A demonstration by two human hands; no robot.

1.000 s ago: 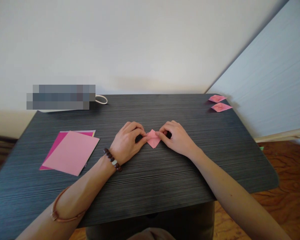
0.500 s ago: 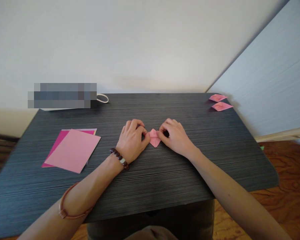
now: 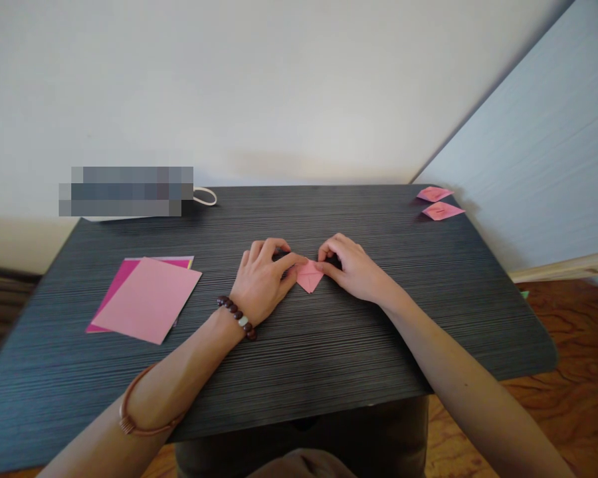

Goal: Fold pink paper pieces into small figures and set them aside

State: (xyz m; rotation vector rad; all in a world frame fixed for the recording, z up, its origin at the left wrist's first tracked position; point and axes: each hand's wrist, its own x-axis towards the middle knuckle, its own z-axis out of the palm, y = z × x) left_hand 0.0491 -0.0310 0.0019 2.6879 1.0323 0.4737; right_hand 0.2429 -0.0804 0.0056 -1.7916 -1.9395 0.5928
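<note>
A small folded piece of pink origami paper (image 3: 309,277) lies on the dark table in front of me, one corner pointing toward me. My left hand (image 3: 265,273) grips its left side, the thumb low at the edge and the index finger stretched over the top. At the right corner, my right hand (image 3: 351,267) pinches the paper between thumb and index finger. The fingers hide both side corners and part of the upper edge. A beaded bracelet (image 3: 237,316) circles my left wrist.
Loose square sheets, a light pink one (image 3: 148,302) over a magenta one (image 3: 115,292), lie at the left. Two folded pink paper pieces (image 3: 442,211) rest at the far right edge. A blurred-out object with a cord loop (image 3: 206,196) stands at the back left of the table (image 3: 299,358).
My left index finger has moved right, over the paper's top. The raised top point now looks flattened, leaving a broader shape. My right fingers have shifted slightly at the right corner.
</note>
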